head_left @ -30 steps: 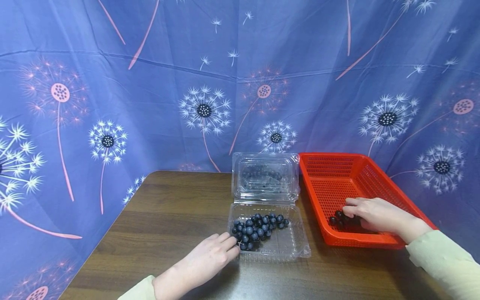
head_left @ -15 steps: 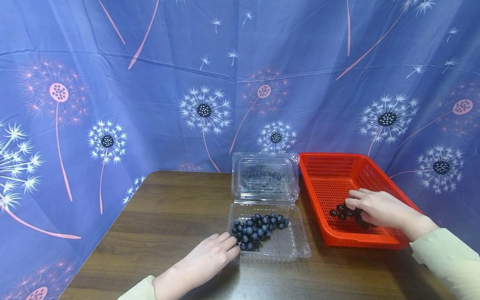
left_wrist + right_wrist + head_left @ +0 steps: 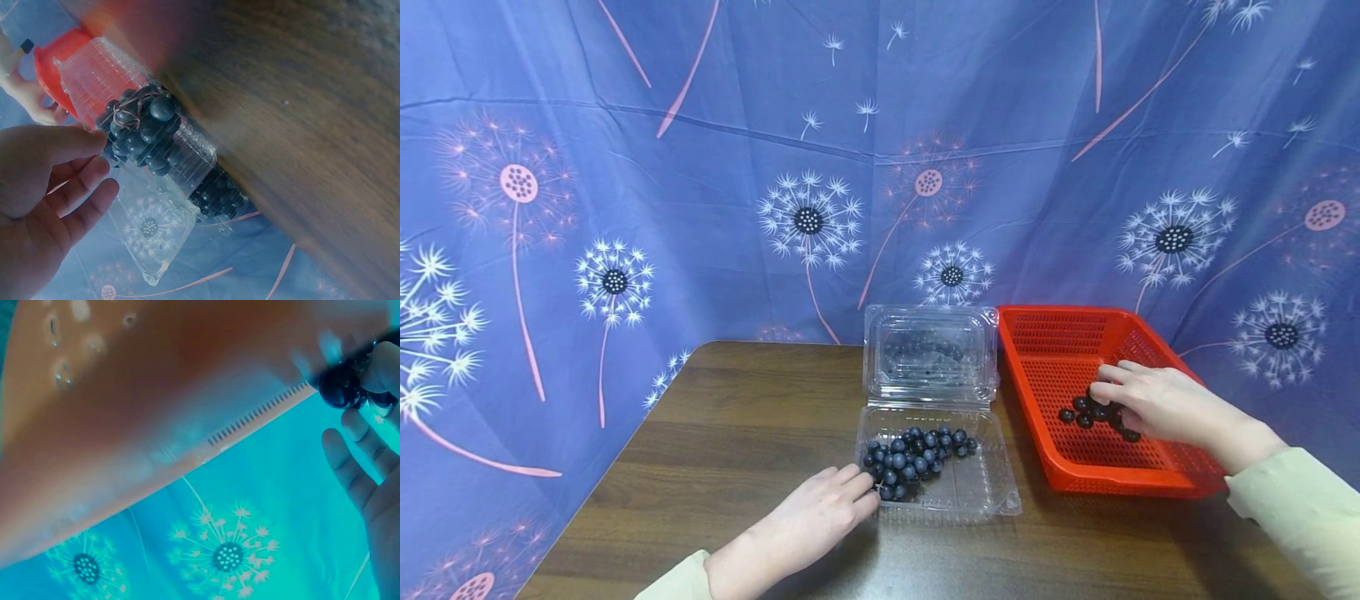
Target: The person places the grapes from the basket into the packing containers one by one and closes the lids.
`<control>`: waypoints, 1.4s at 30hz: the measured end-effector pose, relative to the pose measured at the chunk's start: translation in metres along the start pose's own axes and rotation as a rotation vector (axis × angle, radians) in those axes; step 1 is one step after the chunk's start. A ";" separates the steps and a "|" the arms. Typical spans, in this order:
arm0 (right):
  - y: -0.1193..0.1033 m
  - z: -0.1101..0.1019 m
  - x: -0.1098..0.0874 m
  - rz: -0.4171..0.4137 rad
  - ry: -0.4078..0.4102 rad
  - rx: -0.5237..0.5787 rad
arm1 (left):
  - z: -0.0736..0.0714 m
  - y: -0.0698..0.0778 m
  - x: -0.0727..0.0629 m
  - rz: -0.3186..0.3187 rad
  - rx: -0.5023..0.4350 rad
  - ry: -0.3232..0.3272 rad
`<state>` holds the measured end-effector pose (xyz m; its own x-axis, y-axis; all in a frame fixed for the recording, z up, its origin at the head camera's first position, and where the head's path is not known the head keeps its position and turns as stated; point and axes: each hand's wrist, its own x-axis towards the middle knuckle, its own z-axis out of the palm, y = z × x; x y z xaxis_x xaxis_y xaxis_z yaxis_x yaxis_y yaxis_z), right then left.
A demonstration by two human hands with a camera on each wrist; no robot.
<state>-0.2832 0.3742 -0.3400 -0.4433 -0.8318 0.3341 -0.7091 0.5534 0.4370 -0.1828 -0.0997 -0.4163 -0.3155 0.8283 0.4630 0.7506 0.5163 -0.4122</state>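
My left hand (image 3: pixel 827 510) is at the near left corner of a clear plastic clamshell box (image 3: pixel 977 483), thumb and fingertips pinching its rim. Dark blue-black grapes (image 3: pixel 904 462) lie in that box, a bare stem showing among them in the left wrist view. Inside a red plastic basket (image 3: pixel 1052 467), my right hand (image 3: pixel 1157 408) holds a smaller bunch of dark grapes (image 3: pixel 1082 414) from above. The right wrist view shows the thumb against these grapes (image 3: pixel 340 386), with two fingers stretched below. Part of the bunch is hidden under the hand.
The box's clear lid (image 3: pixel 931 354) stands open at the back, against the basket's left side. Both containers are on a brown wooden table (image 3: pixel 737 417). Behind hangs a blue cloth (image 3: pixel 700 208) with dandelion prints.
My right hand has moved back and slightly right inside the basket, and the grapes under it have shifted and show more. The left hand and the box have stayed still.
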 end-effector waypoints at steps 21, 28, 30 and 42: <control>-0.001 -0.026 0.024 -0.055 0.056 -0.016 | 0.000 0.000 -0.001 0.005 -0.007 -0.013; -0.004 -0.037 0.038 -0.063 0.058 -0.011 | -0.001 0.001 0.000 -0.004 0.005 -0.013; -0.004 -0.040 0.041 -0.071 0.060 -0.006 | -0.002 0.001 0.001 -0.005 0.004 -0.015; -0.004 -0.051 0.056 -0.105 0.080 -0.015 | -0.002 0.001 0.001 -0.001 0.002 -0.011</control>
<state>-0.2775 0.3273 -0.2808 -0.3212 -0.8795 0.3512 -0.7407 0.4644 0.4855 -0.1813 -0.0993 -0.4146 -0.3228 0.8302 0.4545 0.7494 0.5175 -0.4131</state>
